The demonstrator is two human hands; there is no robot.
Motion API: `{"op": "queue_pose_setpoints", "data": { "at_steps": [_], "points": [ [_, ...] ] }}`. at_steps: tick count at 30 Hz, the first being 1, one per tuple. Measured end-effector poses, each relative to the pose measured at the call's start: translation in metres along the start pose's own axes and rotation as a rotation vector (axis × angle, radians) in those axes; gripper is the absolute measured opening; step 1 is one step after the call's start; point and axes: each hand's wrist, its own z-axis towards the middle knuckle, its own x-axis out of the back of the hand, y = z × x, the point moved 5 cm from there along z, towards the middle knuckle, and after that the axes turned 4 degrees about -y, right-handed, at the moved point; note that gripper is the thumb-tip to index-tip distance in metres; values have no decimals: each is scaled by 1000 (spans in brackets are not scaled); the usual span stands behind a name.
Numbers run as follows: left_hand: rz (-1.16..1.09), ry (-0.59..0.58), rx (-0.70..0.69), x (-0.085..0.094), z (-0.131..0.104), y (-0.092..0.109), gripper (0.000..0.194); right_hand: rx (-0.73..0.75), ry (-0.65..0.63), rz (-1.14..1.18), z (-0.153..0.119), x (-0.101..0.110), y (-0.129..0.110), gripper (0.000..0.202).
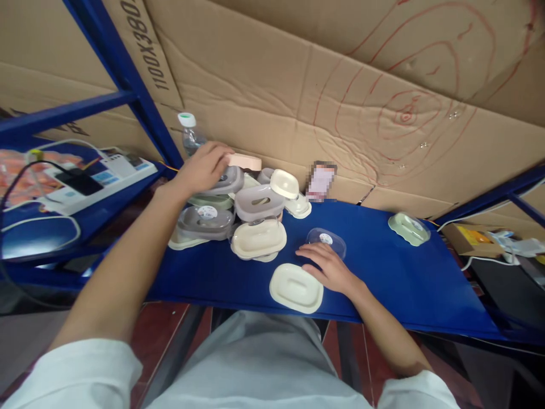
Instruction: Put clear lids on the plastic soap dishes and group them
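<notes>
My left hand (208,167) reaches over the back of a pile of oval plastic soap-dish parts, fingers extended and slightly bent. Its fingertips are at the left end of a pink part (246,162), above a grey tray (232,179); whether they touch is unclear. My right hand (326,264) is open, palm down, with its fingers spread. It lies between a clear lid with a round sticker (334,240) and a cream tray (296,288), its thumb side at the tray's edge. In the pile are a grey frame (259,203) and a cream dish (259,238).
A capped bottle (189,133) stands behind the pile. A blurred-out phone-like object (321,180) leans on the cardboard wall. A green soap dish (409,229) sits at the right of the blue table (374,267). At left are a power strip (102,182) and cables.
</notes>
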Motion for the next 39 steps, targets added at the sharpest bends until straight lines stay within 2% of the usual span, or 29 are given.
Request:
{"op": "queue_pose_setpoints", "data": {
  "at_steps": [4, 9, 11, 14, 16, 19, 21, 23, 25, 27, 29, 32, 36, 39],
  "points": [
    [51, 8, -3, 3, -12, 14, 55, -71, 28, -10, 5, -1, 8, 42],
    [100, 60, -25, 10, -33, 37, 51, -343, 193, -220, 22, 21, 48, 54],
    [80, 108, -19, 15, -50, 49, 47, -430, 201, -276, 29, 27, 67, 52],
    [38, 191, -32, 17, -95, 75, 38, -502, 159, -284, 35, 28, 89, 49],
    [25, 243, -42, 11, -133, 98, 35, -533, 120, -296, 37, 27, 98, 45],
    [16, 215, -78, -14, -188, 140, 42, -551, 72, -324, 37, 26, 102, 32],
    [21, 167, -143, -33, -216, 173, 37, -551, 57, -326, 37, 27, 100, 27],
    [-24, 84, -178, -50, -231, 204, 33, -559, 52, -334, 38, 30, 98, 28],
    [-70, -4, -242, -66, -237, 230, 33, -575, 43, -353, 42, 30, 96, 28],
    [-89, -71, -293, -80, -237, 248, 33, -592, 23, -370, 47, 28, 95, 32],
    [-81, -102, -360, -92, -235, 259, 35, -604, 7, -378, 53, 25, 96, 30],
    [-49, -85, -440, -107, -233, 265, 37, -604, 15, -366, 56, 30, 93, 21],
    [-46, -98, -413, -117, -233, 261, 41, -540, 65, -290, 61, 63, 72, 25],
    [-76, -107, -404, -117, -234, 260, 35, -347, 176, -117, 96, 103, 42, 32]
  ]
}}
